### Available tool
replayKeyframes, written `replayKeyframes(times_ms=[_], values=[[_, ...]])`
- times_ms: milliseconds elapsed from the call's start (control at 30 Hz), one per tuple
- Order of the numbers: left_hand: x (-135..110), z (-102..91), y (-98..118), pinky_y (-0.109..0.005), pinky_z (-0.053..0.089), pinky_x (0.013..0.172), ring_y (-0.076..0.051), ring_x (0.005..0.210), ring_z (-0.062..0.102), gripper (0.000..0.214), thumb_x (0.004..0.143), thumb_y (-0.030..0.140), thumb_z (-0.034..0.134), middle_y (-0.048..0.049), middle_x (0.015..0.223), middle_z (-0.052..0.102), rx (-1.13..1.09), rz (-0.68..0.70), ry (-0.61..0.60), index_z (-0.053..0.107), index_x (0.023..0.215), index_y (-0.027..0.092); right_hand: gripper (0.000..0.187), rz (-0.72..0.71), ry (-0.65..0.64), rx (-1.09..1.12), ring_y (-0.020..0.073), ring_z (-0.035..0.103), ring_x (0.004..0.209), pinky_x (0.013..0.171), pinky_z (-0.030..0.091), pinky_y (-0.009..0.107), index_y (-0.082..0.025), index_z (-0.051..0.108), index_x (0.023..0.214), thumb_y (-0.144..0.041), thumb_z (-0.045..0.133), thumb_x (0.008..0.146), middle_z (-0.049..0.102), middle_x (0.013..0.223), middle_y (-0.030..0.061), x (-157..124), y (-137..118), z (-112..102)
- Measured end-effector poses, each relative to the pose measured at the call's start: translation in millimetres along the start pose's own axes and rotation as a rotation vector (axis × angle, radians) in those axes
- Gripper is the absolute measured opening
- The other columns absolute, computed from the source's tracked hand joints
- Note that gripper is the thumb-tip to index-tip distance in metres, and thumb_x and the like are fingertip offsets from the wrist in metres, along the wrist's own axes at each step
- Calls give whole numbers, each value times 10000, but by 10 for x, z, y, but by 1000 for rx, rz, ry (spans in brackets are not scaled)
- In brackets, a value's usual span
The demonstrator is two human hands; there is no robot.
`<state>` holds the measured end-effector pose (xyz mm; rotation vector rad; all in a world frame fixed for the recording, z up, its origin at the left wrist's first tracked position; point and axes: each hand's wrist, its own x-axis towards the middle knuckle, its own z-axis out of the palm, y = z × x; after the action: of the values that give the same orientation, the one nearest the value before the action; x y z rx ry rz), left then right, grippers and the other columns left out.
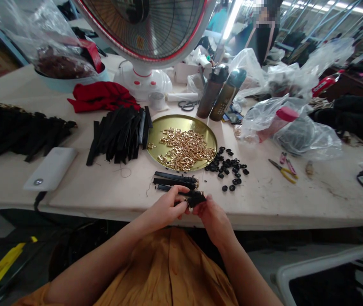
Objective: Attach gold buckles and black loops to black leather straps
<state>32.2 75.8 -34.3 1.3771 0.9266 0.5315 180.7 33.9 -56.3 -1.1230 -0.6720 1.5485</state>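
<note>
At the table's front edge my left hand (174, 203) is closed on a short black strap (195, 199). My right hand (207, 209) pinches the strap's other end, and the fingers hide part of it. Just beyond lie a few finished-looking black straps (173, 177) with gold metal at their right ends. Behind them a round gold tray (158, 123) bears a heap of gold buckles (186, 146). Small black loops (229, 166) are scattered to the right of the tray. A pile of loose black straps (117, 134) lies to its left.
A fan (143, 80) stands at the back beside a red cloth (103, 97). Two bottles (211, 91) are behind the tray. Yellow-handled pliers (283, 172) lie at right, near plastic bags (312, 134). A white power bank (52, 168) with a cable sits at left.
</note>
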Motion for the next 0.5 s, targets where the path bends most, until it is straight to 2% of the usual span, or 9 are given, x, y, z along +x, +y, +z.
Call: replayKeyframes(times_ms=[100, 167, 333, 400, 500], values=[[-27, -11, 10, -212, 411, 538, -104, 559, 526, 330, 779, 243, 447, 23, 663, 570, 65, 7, 2, 394, 1091, 153, 229, 123, -75, 55, 99, 466, 564, 586, 392, 234, -200, 590, 806, -413, 606, 724, 529, 611, -35, 11, 29, -35], [-49, -21, 16, -217, 405, 547, -120, 591, 539, 328, 778, 262, 456, 17, 666, 579, 156, 7, 27, 424, 1087, 157, 245, 212, -140, 93, 80, 450, 543, 552, 379, 209, -196, 590, 841, -393, 636, 702, 528, 623, -39, 15, 49, -43], [-84, -29, 30, -231, 410, 606, -158, 726, 561, 248, 770, 315, 480, -33, 795, 622, 333, 11, 64, 523, 957, 159, 197, 365, -241, 206, 66, 433, 532, 528, 367, 189, -178, 588, 774, -340, 660, 689, 508, 621, -41, -16, 51, -35], [-97, -27, 39, -232, 413, 629, -163, 759, 560, 213, 763, 317, 488, -36, 828, 624, 352, 16, 45, 550, 893, 161, 193, 392, -262, 235, 69, 428, 532, 528, 365, 190, -173, 577, 725, -322, 683, 664, 493, 607, -42, -41, 34, -27], [-136, -40, 56, -226, 406, 614, -151, 715, 554, 174, 759, 312, 489, -14, 776, 620, 372, 9, 5, 566, 819, 168, 216, 338, -224, 239, 83, 446, 568, 562, 381, 204, -175, 555, 680, -322, 706, 632, 504, 625, -36, -64, 13, -32]])
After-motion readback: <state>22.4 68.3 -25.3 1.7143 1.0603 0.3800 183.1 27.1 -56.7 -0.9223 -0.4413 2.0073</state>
